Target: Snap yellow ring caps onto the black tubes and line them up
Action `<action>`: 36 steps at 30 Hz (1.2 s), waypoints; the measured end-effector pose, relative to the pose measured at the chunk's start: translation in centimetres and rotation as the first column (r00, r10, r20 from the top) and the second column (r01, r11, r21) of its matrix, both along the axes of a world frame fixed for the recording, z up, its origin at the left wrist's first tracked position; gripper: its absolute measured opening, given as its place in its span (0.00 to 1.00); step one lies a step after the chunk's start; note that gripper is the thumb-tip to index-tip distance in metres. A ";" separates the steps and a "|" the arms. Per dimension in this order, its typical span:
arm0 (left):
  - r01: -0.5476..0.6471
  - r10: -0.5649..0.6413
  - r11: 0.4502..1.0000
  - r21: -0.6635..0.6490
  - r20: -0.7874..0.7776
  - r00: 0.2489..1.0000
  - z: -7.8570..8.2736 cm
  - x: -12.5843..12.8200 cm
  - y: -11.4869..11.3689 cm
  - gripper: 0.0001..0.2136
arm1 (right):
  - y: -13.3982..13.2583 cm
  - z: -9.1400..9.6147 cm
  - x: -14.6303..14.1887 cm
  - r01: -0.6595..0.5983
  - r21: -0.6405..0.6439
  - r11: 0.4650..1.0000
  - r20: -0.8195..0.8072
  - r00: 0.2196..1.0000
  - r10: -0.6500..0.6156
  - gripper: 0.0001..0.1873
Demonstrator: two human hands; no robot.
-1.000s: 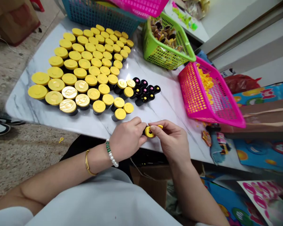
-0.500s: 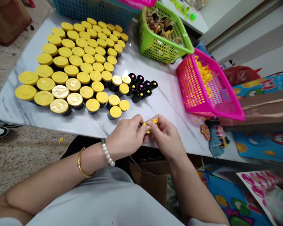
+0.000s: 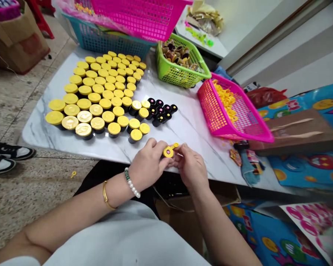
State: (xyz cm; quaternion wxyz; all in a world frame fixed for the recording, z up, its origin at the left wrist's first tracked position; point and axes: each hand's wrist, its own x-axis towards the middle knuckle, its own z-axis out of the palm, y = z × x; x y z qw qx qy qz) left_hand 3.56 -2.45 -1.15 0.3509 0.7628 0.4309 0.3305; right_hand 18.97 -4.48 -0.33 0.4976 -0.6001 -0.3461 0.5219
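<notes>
Near the table's front edge, my left hand (image 3: 150, 160) grips a small piece topped by a yellow ring-shaped cap (image 3: 168, 152) with a pink centre. A yellow tab sticks out from the cap to the right. My right hand (image 3: 193, 168) is closed, with its fingertips at this tab; its lower fingers are partly hidden behind the piece. Just beyond the hands stand several small black tubes (image 3: 161, 119) with pink or yellow centres. Left of them, many black containers with yellow lids (image 3: 84, 102) stand in rows.
A pink basket (image 3: 238, 129) of yellow ring pieces (image 3: 224, 98) stands at right. Behind it is a green basket (image 3: 180, 75) of wrapped pieces. Blue (image 3: 111, 46) and pink (image 3: 138, 18) baskets are stacked at the back. A paper bag (image 3: 296, 135) lies at far right.
The view has tilted up, showing more of the back. My thumbs have come off the cap, my right hand has drawn back slightly, and the cap's pink centre now shows.
</notes>
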 end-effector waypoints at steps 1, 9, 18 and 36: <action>0.007 -0.007 1.000 -0.001 -0.020 1.000 0.0 0.0 0.0 0.08 | 0.0 0.1 0.7 -0.037 -0.043 0.998 -0.067 0.997 0.034 0.20; 0.127 -0.128 0.992 -0.016 -0.196 0.972 0.8 -0.4 0.5 0.08 | 3.2 1.6 4.3 -0.542 -0.264 0.798 -0.210 0.840 0.500 0.20; 0.150 -0.147 0.989 0.011 -0.159 0.976 0.0 -0.5 1.2 0.07 | 5.3 1.6 2.7 -0.605 -0.354 0.713 -0.343 0.794 0.503 0.20; -0.019 -0.014 0.969 0.246 0.132 0.991 -1.4 -2.4 -1.4 0.04 | 7.2 2.7 -1.3 -0.145 0.122 0.982 0.323 0.941 0.099 0.21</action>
